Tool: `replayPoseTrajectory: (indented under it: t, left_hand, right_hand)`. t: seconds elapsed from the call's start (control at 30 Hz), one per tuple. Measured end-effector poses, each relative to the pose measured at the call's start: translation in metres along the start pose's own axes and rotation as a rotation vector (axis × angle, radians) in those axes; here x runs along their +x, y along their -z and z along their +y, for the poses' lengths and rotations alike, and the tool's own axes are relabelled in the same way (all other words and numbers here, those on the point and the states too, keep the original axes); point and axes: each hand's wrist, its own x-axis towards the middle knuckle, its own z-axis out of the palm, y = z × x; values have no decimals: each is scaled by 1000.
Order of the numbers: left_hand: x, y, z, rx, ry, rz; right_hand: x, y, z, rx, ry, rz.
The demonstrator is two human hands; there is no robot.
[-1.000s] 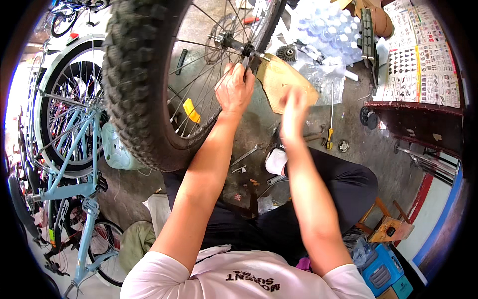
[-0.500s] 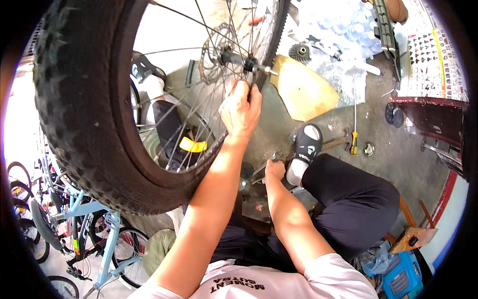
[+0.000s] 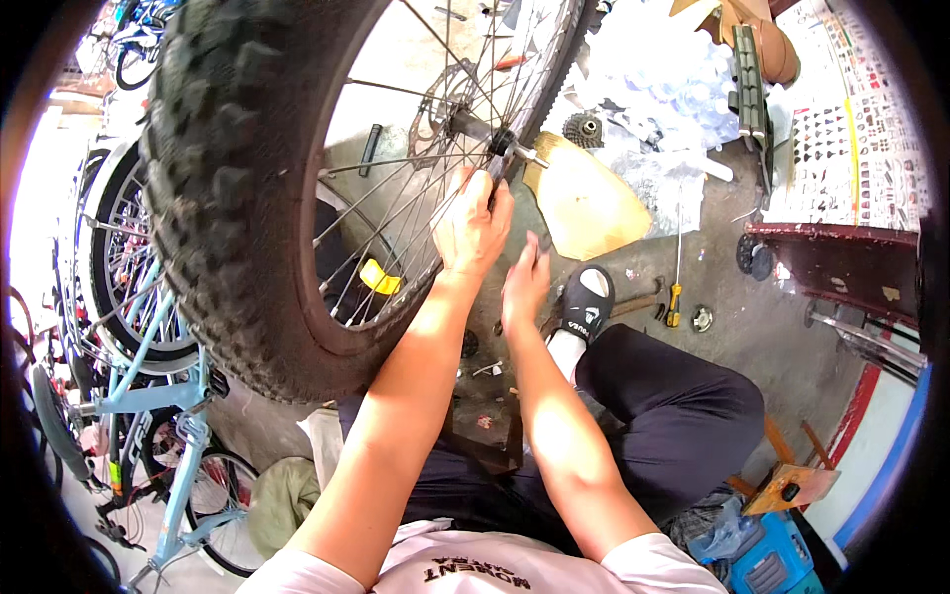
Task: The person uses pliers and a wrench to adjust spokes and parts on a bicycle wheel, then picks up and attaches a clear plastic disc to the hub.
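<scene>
A large bicycle wheel with a knobbly black tyre point(image 3: 223, 198) stands upright at left and centre. Its hub point(image 3: 475, 127) carries a brake disc point(image 3: 445, 109), and an axle end point(image 3: 532, 157) sticks out to the right. My left hand point(image 3: 467, 230) is closed just below the hub on a flat grey metal tool point(image 3: 505, 163), mostly hidden by the fingers and lying against the axle. To its lower right, my right hand point(image 3: 525, 284) is raised off the floor, fingers stretched toward the axle; I see nothing in it. A yellow reflector point(image 3: 379, 277) sits among the spokes.
A cassette of sprockets point(image 3: 583, 130) and brown cardboard point(image 3: 592, 198) lie beyond the wheel. A yellow-handled screwdriver point(image 3: 674, 305) and a hammer point(image 3: 638, 303) are on the floor near my shoe point(image 3: 588, 302). Bicycles point(image 3: 158, 396) crowd the left; a dark red table point(image 3: 841, 257) stands right.
My right hand has left the floor beside my shoe and risen toward the hub, its fingers now extended. My left hand stays at the hub. The whole view has shifted slightly.
</scene>
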Motion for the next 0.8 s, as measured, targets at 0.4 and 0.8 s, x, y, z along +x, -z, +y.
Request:
replayPoseTrajectory:
  t: [0.4,0.8]
  left_hand:
    - [6,2,0,27,-94,56]
    - [7,5,2,-29,-28,47]
  right_hand:
    - [68,17,-118,-410,1139,-45]
    - [75,2,-131,-445,1257,-173]
